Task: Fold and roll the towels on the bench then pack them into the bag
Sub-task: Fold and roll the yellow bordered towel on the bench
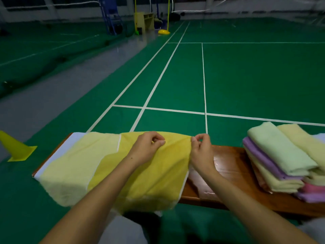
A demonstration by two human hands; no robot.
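Note:
A yellow towel (154, 178) lies spread across the wooden bench (228, 166), overlapping a paler yellow towel (73, 164) to its left. My left hand (149, 147) pinches the yellow towel near its far edge. My right hand (200, 148) pinches the same towel at its far right corner, lifting the cloth slightly. A stack of folded towels (284, 164) in pale green, purple, pale yellow and pink sits on the bench's right end. No bag is in view.
A yellow cone (15, 147) stands on the green court floor (246, 76) left of the bench. White court lines run ahead. Net posts and a yellow cabinet (143, 22) stand far back. A white cloth (70, 141) shows at the bench's left end.

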